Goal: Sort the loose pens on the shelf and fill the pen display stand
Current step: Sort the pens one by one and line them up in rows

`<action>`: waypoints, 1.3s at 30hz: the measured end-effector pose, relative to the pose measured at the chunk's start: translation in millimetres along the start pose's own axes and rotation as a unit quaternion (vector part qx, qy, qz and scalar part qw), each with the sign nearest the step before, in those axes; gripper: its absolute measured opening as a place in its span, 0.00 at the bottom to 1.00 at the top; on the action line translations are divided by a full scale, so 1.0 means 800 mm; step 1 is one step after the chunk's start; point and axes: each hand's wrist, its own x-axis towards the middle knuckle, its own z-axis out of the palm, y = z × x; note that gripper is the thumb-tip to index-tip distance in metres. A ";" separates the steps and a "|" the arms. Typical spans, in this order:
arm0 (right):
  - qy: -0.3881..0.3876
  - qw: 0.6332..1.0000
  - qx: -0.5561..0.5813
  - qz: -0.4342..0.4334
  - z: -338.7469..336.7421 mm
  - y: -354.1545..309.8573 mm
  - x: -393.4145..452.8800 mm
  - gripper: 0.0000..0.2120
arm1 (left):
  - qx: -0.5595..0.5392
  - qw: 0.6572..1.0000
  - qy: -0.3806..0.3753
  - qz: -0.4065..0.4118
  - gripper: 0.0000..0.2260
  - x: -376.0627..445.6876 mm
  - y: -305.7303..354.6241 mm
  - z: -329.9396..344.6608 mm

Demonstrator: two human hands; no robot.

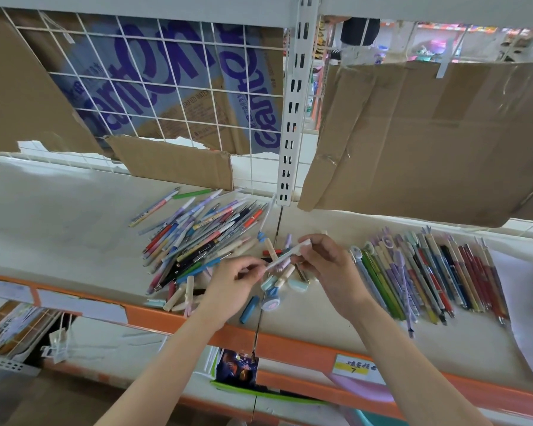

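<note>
A loose heap of mixed pens [197,235] lies on the white shelf [59,216], left of centre. To the right, a sorted row of pens [428,272] lies side by side. Both hands hold one white pen [285,255] above the shelf between the heap and the row: my left hand [234,281] pinches its lower end, my right hand [323,262] grips its upper end near the cap. Several loose caps and short pens [277,281] lie under the hands. No pen display stand is in view.
Torn cardboard sheets [428,133] hang on the wire grid back [166,87] behind the shelf. A white upright post [293,118] divides the bays. The orange shelf edge [290,348] carries a yellow price label [356,368]. Below left is a wire basket [10,327].
</note>
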 end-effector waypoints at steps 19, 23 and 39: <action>0.117 0.832 -0.542 0.003 -0.080 -0.006 0.006 0.20 | 0.248 0.962 0.092 0.063 0.04 0.060 -0.027 -0.009; 0.075 0.769 -0.635 0.009 -0.085 0.003 0.002 0.13 | 0.268 0.960 0.077 0.037 0.09 0.058 -0.040 -0.018; 0.047 0.816 -0.566 -0.108 -0.054 0.001 0.008 0.07 | 0.189 0.975 0.115 0.022 0.18 0.037 -0.053 -0.054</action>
